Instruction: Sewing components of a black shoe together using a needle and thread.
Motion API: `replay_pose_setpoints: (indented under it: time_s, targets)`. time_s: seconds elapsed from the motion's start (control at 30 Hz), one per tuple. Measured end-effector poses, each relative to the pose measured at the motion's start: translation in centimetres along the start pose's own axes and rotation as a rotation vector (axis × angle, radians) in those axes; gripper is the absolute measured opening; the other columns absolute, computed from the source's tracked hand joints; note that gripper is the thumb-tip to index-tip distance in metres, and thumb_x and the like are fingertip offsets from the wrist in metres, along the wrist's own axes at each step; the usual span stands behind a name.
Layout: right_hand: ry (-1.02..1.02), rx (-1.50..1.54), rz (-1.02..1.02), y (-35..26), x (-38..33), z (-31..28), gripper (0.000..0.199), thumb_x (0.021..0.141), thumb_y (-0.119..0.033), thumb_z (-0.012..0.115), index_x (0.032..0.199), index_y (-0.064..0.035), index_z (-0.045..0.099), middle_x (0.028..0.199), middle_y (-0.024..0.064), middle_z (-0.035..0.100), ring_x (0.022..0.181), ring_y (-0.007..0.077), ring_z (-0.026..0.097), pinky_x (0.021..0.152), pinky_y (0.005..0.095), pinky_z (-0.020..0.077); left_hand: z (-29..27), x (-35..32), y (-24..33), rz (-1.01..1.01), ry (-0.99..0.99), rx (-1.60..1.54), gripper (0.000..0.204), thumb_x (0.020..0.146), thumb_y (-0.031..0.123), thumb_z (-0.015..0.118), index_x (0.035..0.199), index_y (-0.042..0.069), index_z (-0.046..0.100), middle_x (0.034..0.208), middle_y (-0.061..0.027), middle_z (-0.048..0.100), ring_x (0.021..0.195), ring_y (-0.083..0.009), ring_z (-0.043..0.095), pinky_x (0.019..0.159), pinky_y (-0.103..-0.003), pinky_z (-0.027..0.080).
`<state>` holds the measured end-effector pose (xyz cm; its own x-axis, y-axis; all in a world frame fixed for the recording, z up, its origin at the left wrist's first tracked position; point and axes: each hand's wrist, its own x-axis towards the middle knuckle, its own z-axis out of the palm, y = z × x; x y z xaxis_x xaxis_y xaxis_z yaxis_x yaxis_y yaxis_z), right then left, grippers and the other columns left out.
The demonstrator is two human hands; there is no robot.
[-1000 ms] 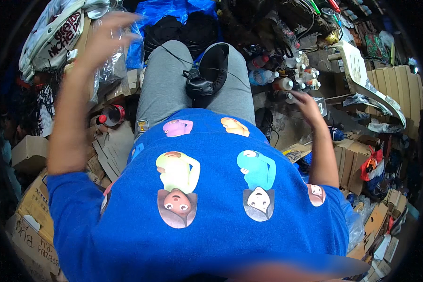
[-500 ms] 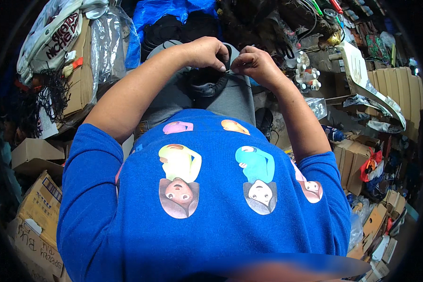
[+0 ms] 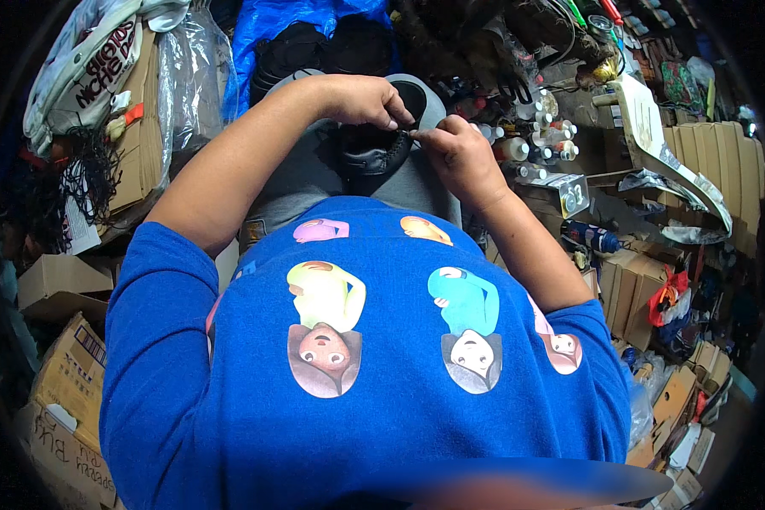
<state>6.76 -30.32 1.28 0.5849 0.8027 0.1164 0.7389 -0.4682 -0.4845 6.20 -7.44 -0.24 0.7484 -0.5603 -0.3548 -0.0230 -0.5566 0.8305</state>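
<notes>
A black shoe (image 3: 372, 160) rests on my grey-trousered lap, its toe toward me and its opening away from me. Over its left side, my left hand (image 3: 367, 102) has its fingers bent round the upper near the opening. My right hand (image 3: 461, 155) is closed in a pinch at the shoe's eyelet rows, its fingertips close to the left fingers. Whatever thin thing lies in that pinch is too small to make out.
Beyond my knees, more black shoes (image 3: 357, 47) lie on a blue plastic sheet (image 3: 251, 42). Several small bottles (image 3: 514, 150) stand to the right, near a white curved plastic part (image 3: 642, 115). Cardboard boxes (image 3: 64, 285) and a clear plastic bag (image 3: 191, 85) crowd the left.
My right hand has come down and nearer to me, and its fingertips now meet the shoe's eyelets. My left hand has lowered slightly toward the shoe, whose opening shows more.
</notes>
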Motion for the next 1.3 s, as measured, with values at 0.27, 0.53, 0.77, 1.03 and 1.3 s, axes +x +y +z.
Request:
replay_pose_setpoints:
  time_s: [0.27,0.53,0.77,1.03,1.3]
  targets:
    - [-0.233,-0.337,-0.168,-0.9,3.1,-1.0,0.011,0.074,-0.007,0.056,0.078,-0.0052,0.066,0.084,0.0130,0.059,0.081,0.0313,0.060,0.074,0.0393,0.0443,-0.1,1.3,1.2,-0.008,0.069,0.176,0.038,0.070,0.002,0.068,0.108,0.005,0.063,0.100,-0.0150,0.057,0.096,-0.0305,0.057,0.083,-0.037,0.046]
    - [-0.289,0.744,0.515,2.8,2.8,0.4,0.013,0.082,-0.012,0.068,0.091,-0.0024,0.065,0.085,-0.0005,0.062,0.080,0.0056,0.054,0.072,0.0257,0.0454,3.5,-1.7,-0.3,0.145,0.842,0.421,0.033,0.072,0.022,0.073,0.098,0.005,0.062,0.100,-0.0172,0.058,0.089,-0.0361,0.060,0.077,-0.044,0.049]
    - [-0.187,0.326,0.040,4.1,0.4,1.3,0.029,0.068,-0.024,0.079,0.078,-0.0029,0.063,0.081,0.0084,0.054,0.072,0.0210,0.055,0.066,0.0303,0.0445,1.4,-10.1,-4.4,-0.083,0.486,0.327,0.032,0.083,0.032,0.063,0.090,0.001,0.065,0.085,-0.0191,0.064,0.082,-0.0344,0.062,0.071,-0.042,0.048]
    - [0.442,1.320,0.568,6.1,2.2,4.6,0.024,0.094,-0.026,0.053,0.093,-0.0034,0.062,0.082,0.0059,0.062,0.079,0.0149,0.059,0.077,0.0278,0.0457,-0.7,-10.8,-1.2,-0.015,1.010,-0.997,0.032,0.095,0.039,0.049,0.081,0.011,0.056,0.079,-0.0006,0.058,0.068,-0.0118,0.053,0.069,-0.027,0.041]
    - [0.341,2.212,0.729,5.2,2.2,1.8,0.043,0.098,-0.042,0.034,0.093,-0.0064,0.058,0.087,0.0071,0.058,0.086,0.0251,0.058,0.089,0.0448,0.0437,-1.8,-8.8,-2.7,0.636,0.530,-1.835,0.046,0.096,0.038,0.040,0.062,0.009,0.052,0.082,-0.0128,0.065,0.101,-0.0364,0.057,0.095,-0.048,0.041]
